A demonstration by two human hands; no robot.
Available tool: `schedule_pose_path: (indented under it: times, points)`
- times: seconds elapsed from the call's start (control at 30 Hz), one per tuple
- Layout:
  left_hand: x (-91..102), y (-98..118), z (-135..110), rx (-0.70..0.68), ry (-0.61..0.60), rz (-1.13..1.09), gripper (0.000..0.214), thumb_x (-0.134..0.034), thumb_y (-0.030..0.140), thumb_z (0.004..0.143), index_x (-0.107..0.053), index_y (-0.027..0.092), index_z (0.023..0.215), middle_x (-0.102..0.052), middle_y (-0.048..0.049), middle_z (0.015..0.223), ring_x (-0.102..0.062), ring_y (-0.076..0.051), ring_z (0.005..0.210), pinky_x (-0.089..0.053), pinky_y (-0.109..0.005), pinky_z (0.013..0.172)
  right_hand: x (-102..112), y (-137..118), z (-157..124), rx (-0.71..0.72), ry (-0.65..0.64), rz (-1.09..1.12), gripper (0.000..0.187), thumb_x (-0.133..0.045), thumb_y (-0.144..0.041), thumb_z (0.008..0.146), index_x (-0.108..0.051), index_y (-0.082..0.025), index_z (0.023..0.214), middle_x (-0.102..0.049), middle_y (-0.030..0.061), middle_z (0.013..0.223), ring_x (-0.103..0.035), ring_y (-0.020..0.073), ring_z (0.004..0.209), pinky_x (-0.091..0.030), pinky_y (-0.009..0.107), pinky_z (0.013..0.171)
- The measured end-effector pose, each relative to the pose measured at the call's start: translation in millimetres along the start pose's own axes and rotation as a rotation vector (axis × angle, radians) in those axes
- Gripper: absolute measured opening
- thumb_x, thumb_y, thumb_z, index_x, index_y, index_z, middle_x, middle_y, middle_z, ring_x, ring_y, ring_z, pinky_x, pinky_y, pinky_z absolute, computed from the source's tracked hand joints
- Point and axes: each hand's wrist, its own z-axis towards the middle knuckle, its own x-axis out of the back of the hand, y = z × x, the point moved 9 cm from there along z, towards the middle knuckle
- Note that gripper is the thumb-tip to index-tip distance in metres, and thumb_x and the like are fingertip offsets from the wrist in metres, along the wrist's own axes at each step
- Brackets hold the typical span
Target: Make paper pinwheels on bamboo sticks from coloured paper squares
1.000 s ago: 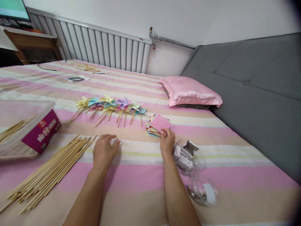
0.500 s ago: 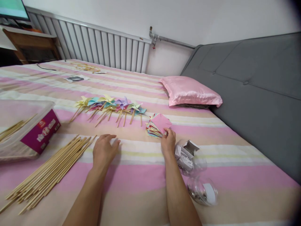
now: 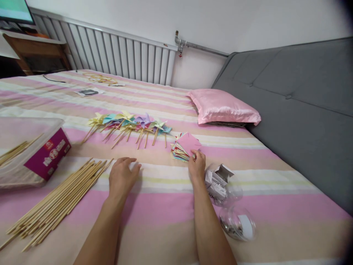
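Note:
My right hand point(image 3: 197, 165) is at the near corner of a stack of coloured paper squares point(image 3: 180, 151). Its fingers are closed on the edge of the top sheet, a pink paper square point(image 3: 189, 142) with slits cut in from its corners. How many sheets are between the fingertips is hidden. My left hand point(image 3: 123, 175) rests on the bedspread with thumb and fingers apart, holding nothing. Just left of it lies a bundle of thin wooden sticks point(image 3: 63, 197). Several finished paper pinwheels point(image 3: 127, 121) on sticks lie in a row beyond both hands.
A clear plastic box point(image 3: 52, 123) with more sticks stands at the left. Right of my right forearm are a clear tub holding small boxes point(image 3: 219, 182) and a round clear container point(image 3: 237, 223) with small metal pieces. A pink pillow point(image 3: 224, 106) lies by the grey headboard point(image 3: 300, 99).
My right hand has shifted very slightly at the edge of the paper stack. The left hand and the other things are where they were.

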Motion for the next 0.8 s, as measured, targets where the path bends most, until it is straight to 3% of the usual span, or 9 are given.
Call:
schedule_pose_path:
  times: [0.37,0.8]
  points:
    - [-0.3,0.8,-1.1,0.004,-0.006,0.002,0.034,-0.055,0.034,0.075,-0.070,0.013,0.098,-0.066,-0.0122,0.103,-0.059,-0.026,0.099,-0.044,-0.035,0.087,1.0,0.9,-0.9,0.005,0.006,0.003,0.029,-0.047,-0.017,0.073,-0.065,-0.011,0.095,-0.059,0.0150,0.099,-0.051,0.0249,0.100,-0.038,0.039,0.093]
    - [0.5,1.5,-2.3,0.012,-0.017,-0.015,0.034,-0.053,0.035,0.075,-0.069,0.015,0.097,-0.065,-0.0115,0.104,-0.058,-0.026,0.098,-0.044,-0.036,0.087,13.2,-6.5,-3.7,-0.002,0.107,0.049,0.017,-0.045,-0.023,0.079,-0.062,-0.018,0.078,-0.064,0.0099,0.086,-0.054,0.0234,0.087,-0.040,0.036,0.084]
